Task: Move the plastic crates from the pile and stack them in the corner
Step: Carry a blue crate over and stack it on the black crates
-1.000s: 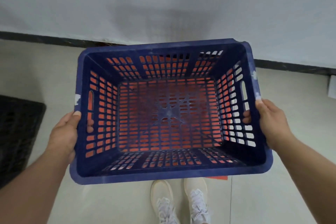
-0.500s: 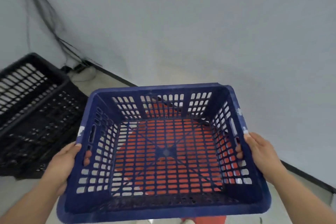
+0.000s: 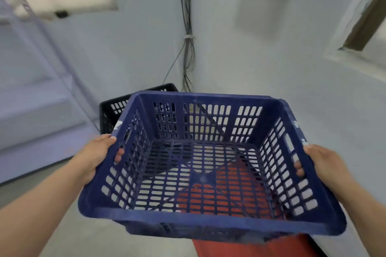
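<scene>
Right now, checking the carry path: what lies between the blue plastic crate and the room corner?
Head view: only a black slatted crate stands between the blue plastic crate and the corner's cables.

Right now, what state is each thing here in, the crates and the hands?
blue crate: empty, carried off the floor, held at both side handles.
left hand: gripping the blue crate's left handle.
right hand: gripping its right handle.
black crate: resting in the corner, mostly hidden behind the blue one.
red crate: below the blue crate, only partly visible.
cables: hanging down the wall corner, tied in a bundle.
</scene>
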